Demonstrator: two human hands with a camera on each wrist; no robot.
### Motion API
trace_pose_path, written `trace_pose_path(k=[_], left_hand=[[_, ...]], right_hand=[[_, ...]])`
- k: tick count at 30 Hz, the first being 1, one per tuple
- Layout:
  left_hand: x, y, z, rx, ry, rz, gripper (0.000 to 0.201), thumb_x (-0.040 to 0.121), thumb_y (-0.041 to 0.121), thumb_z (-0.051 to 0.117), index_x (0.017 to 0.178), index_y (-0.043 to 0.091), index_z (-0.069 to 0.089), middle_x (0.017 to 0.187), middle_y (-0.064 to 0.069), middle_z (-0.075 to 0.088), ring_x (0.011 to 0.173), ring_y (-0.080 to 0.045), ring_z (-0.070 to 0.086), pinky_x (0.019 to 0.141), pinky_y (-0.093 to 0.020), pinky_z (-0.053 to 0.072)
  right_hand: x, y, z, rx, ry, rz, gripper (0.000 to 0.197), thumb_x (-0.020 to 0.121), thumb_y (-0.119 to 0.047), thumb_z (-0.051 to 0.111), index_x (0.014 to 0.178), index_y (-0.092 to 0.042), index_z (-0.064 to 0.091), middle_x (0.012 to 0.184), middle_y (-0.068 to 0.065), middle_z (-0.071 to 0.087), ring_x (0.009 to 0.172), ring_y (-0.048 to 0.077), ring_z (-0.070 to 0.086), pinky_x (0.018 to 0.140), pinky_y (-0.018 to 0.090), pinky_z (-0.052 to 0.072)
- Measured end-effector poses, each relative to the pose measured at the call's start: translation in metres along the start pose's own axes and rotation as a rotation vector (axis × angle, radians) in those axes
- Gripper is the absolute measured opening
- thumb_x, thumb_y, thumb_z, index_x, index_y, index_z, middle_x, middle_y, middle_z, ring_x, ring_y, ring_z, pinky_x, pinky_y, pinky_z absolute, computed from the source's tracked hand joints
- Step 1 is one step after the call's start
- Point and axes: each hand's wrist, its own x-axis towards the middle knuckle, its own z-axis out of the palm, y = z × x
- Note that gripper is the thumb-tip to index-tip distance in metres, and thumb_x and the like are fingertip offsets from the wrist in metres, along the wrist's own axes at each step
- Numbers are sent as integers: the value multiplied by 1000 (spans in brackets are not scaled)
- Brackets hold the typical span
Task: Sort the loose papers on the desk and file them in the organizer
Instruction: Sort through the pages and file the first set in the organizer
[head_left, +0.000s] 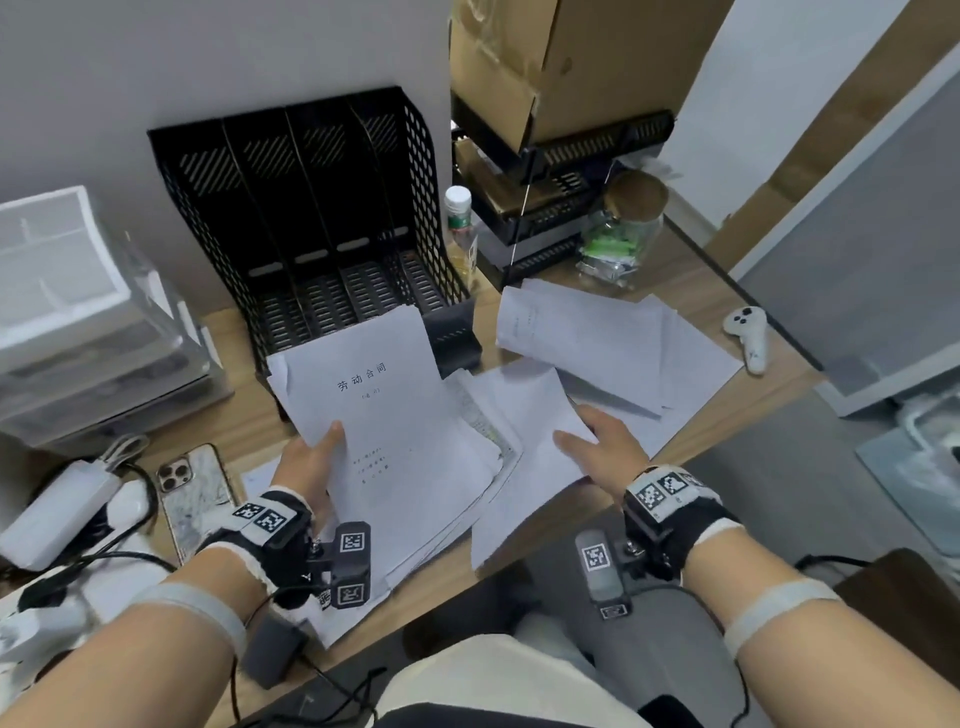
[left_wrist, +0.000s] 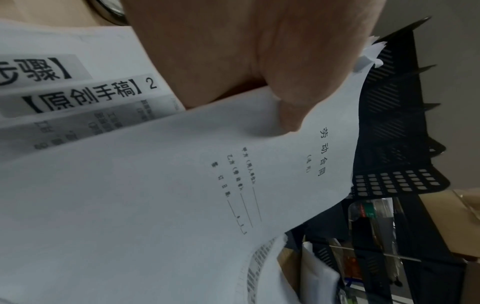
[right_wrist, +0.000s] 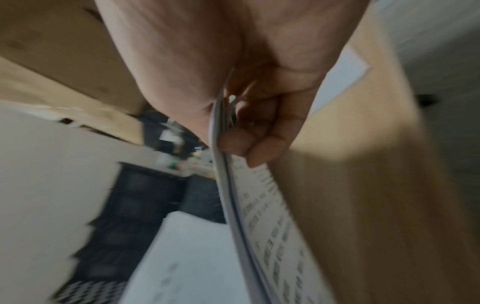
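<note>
A black mesh organizer (head_left: 332, 218) with several upright slots stands at the back of the desk against the wall. My left hand (head_left: 311, 457) pinches a stack of white sheets (head_left: 384, 415), thumb on the top page with printed characters (left_wrist: 322, 152), just in front of the organizer (left_wrist: 405, 115). My right hand (head_left: 602, 441) grips a thin bundle of papers (head_left: 524, 447) to the right of that stack; in the right wrist view its fingers (right_wrist: 259, 148) curl under the sheets' edge (right_wrist: 228, 195). More loose papers (head_left: 613, 348) lie spread at the right.
A phone (head_left: 195, 493) and chargers with cables (head_left: 62, 514) lie at the left. White drawers (head_left: 78, 312) stand further left. A bottle (head_left: 460, 228), stacked trays (head_left: 540, 208), a jar (head_left: 623, 234) and a cardboard box (head_left: 571, 67) crowd the back right. A white controller (head_left: 750, 338) lies near the desk's right edge.
</note>
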Motion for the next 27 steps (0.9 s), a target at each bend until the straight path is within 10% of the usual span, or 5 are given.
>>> trace_pose_path(k=[7,13,17,27], left_hand=[[2,9,8,-4,-48,-18,28,102,30,59,126,16,64,135,-14,68,117,-37,67,108,-60,47],[-21,15,9,-73,-91,-57,19,107,19,50,120,15,62,91,1,80,78,-19,77,63,-36,61],[-28,4,2,7,-102,-89,34,101,28,60,132,14,60,117,-7,75,104,-31,72,87,-45,58],[-9,-20,-14,352,44,-155,45,87,16,76,127,4,62,118,-19,73,105,-39,70,98,-54,57]], right_hand=[[-21,-92,23,-467,-92,-549,28,94,-36,55,119,-25,57,115,-2,68,106,22,63,90,37,51],[-13,-67,88,-919,-313,-562,21,94,-17,49,113,-21,58,106,2,60,88,30,62,70,34,48],[-12,-57,114,-983,-375,-576,5,91,-15,55,87,-18,55,96,5,65,82,31,62,66,32,39],[6,-38,114,-635,-357,-374,54,82,-57,65,57,-16,39,55,0,39,54,17,37,52,32,27]])
